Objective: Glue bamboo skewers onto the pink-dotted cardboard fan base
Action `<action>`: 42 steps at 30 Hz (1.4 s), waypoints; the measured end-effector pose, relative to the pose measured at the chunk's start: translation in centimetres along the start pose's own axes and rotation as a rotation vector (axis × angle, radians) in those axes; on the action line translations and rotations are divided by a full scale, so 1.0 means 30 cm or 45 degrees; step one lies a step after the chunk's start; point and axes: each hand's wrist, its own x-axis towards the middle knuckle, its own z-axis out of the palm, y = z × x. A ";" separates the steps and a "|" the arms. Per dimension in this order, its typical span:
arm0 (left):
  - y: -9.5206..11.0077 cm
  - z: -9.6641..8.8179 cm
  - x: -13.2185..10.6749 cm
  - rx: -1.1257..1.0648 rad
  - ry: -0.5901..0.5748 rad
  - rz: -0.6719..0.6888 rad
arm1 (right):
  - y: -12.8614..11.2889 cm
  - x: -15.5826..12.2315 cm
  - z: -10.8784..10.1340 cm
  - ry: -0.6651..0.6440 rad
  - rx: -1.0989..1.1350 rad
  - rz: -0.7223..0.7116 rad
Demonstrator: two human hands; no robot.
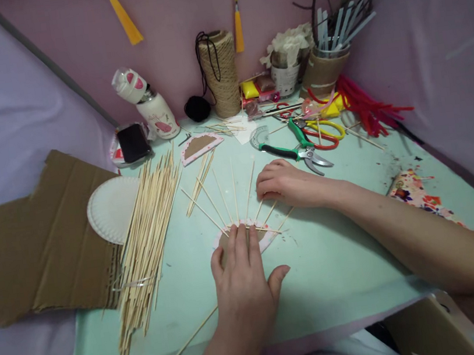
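My left hand lies with outstretched fingers on a cardboard half-disc with a pink-patterned rim, pressing it against the table. Thin bamboo sticks fan out from the half-disc toward the back, and one more lies crosswise near the fingertips. Over the right side of the fan, my right hand has its fingers curled round the upper part of a stick; the fingertips are partly hidden. A second half-disc rests farther back, beside a few loose sticks.
On the left are a bundle of bamboo sticks, a white paper plate and corrugated cardboard. Green-handled pruning shears, scissors and red pipe cleaners lie at back right. A twine spool and bottle stand behind.
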 end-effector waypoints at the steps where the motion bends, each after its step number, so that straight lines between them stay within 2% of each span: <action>1: 0.000 0.000 0.000 0.002 0.003 0.001 | -0.001 0.000 -0.001 0.000 -0.003 0.003; 13: -0.019 0.012 -0.013 0.057 -0.022 0.052 | -0.015 -0.006 -0.012 0.012 -0.020 0.030; 19: -0.012 0.017 -0.008 0.082 0.024 0.041 | -0.017 -0.012 -0.022 0.036 -0.031 0.040; 24: -0.011 0.021 -0.006 0.073 0.032 0.023 | -0.010 -0.043 -0.100 0.158 -0.087 0.098; 27: -0.023 0.028 -0.012 0.072 0.029 0.050 | -0.010 -0.081 -0.157 0.274 -0.165 0.199; 30: -0.027 0.032 -0.014 0.060 0.044 0.064 | -0.007 -0.123 -0.182 0.378 -0.214 0.319; 37: -0.005 0.016 -0.004 -0.011 0.039 -0.017 | 0.043 -0.171 -0.139 0.499 -0.248 0.472; 42: 0.003 0.004 -0.002 -0.027 -0.038 -0.042 | 0.056 -0.177 -0.120 0.486 -0.200 0.483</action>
